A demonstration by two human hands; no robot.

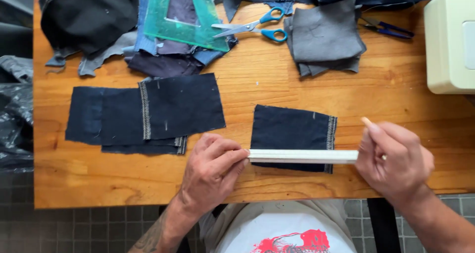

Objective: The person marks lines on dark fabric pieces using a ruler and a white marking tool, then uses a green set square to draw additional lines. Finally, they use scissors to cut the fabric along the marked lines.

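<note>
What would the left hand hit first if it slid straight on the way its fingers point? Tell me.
The left hand points rightward along the white ruler, whose end its fingertips already touch. Going on, it would run along the ruler over the dark denim piece and likely meet the right hand.
</note>
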